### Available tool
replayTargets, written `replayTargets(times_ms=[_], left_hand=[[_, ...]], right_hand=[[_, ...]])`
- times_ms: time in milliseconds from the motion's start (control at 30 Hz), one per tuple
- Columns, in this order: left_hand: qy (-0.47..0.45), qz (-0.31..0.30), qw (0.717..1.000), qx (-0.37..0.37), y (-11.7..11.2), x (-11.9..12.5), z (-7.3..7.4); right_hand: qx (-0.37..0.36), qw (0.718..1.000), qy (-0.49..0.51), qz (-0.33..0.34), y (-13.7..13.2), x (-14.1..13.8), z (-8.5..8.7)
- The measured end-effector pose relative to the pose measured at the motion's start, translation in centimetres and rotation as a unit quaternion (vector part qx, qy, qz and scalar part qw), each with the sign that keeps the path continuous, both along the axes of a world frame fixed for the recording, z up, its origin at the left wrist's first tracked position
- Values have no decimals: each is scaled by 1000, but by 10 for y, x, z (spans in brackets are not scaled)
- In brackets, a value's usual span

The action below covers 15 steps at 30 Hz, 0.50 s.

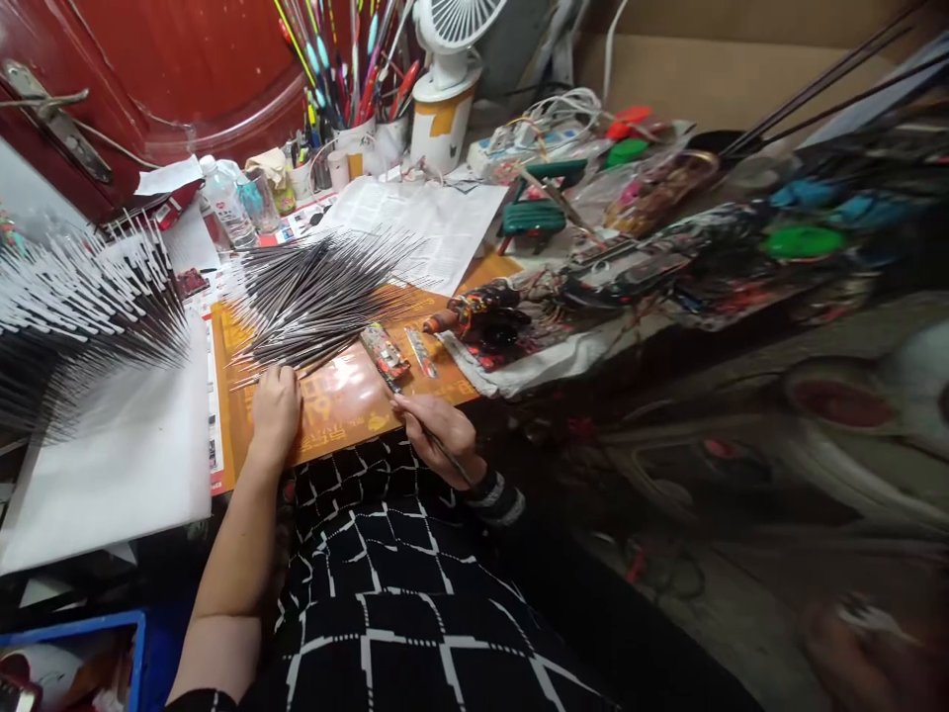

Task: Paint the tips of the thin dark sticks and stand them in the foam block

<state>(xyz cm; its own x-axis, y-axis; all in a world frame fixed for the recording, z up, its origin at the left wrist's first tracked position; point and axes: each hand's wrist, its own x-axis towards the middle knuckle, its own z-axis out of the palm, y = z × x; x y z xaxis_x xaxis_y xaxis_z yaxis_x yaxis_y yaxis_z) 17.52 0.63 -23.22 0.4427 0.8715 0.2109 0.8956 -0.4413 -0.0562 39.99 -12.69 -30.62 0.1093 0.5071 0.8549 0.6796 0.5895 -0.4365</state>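
Observation:
My left hand [276, 407] is closed at the near edge of a pile of thin dark sticks [311, 292], its fingertips on a thin stick that is partly hidden. Between the fingers of my right hand [443, 435] is a slim dark-handled paintbrush [450, 458], slanting up and left. The brush's tip is close to the near end of a paint-stained block [386, 356]; whether they touch I cannot tell. Beside the block lies a small paint-smeared strip [421, 352]. Everything here rests on an orange board [337, 396].
To the left, white-tipped dark sticks [81, 297] stand bunched over a white foam sheet [140, 435]. A water bottle [228, 203], newspaper [426, 222] and small fan [449, 59] are at the back. Paint-stained tools and a white cloth [519, 371] crowd the right.

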Motion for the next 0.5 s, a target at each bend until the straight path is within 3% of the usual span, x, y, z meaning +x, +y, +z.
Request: replayTargets(times_ms=[300,500], left_hand=[[17,-11,999,42,-3,-5,3],[-50,-16,988,146,-24,-48,20]], right_hand=[[-3,999,38,6,-3,-3,5],[24,1000,-9,-6,-9,12,14]])
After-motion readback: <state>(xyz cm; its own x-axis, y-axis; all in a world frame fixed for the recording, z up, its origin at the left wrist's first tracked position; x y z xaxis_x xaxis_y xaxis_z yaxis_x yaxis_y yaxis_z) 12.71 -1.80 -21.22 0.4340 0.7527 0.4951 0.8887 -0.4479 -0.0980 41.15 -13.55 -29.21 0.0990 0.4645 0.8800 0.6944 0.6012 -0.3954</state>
